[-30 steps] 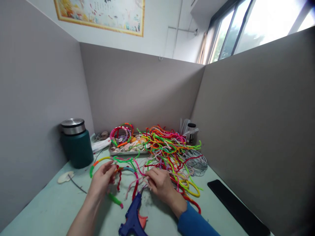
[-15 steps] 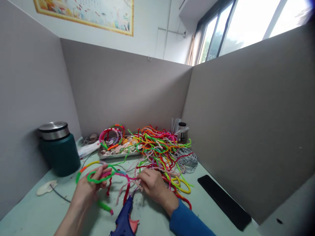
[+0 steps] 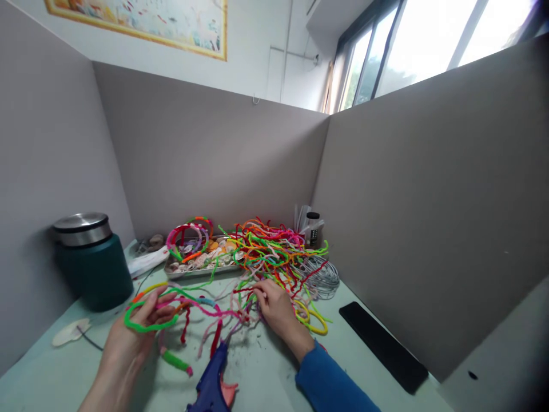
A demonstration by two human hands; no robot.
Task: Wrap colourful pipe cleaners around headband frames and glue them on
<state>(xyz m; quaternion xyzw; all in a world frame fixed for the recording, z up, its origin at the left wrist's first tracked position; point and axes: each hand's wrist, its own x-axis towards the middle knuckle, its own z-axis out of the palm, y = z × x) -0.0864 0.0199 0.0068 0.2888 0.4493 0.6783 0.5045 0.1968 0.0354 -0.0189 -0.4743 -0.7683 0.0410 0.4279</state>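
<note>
My left hand [image 3: 135, 329] is closed on a colourful pipe-cleaner ring, with a green loop [image 3: 146, 327] hanging over its fingers and a pink strand [image 3: 210, 311] stretching right. Farther right, my right hand [image 3: 274, 309] pinches the end of a dark red pipe cleaner [image 3: 242, 290] at the near side of the tangled pile of pipe cleaners [image 3: 270, 246]. Between the hands, a blue glue gun [image 3: 211, 377] with a pink trigger lies on the table, nozzle pointing away from me. Short red, pink and green pieces [image 3: 175, 360] lie around it.
A teal flask [image 3: 94, 269] stands at the left. Against the back panel is a metal tray [image 3: 206, 272] of buttons with wrapped rings on it. A grey wire coil [image 3: 323, 278] and a black-capped bottle [image 3: 313, 229] are right of the pile. A black strip [image 3: 384, 346] lies at right.
My right hand has moved away from the pink strand, up toward the pile, and now pinches a dark red pipe cleaner. My left hand has shifted left and its green loop hangs lower.
</note>
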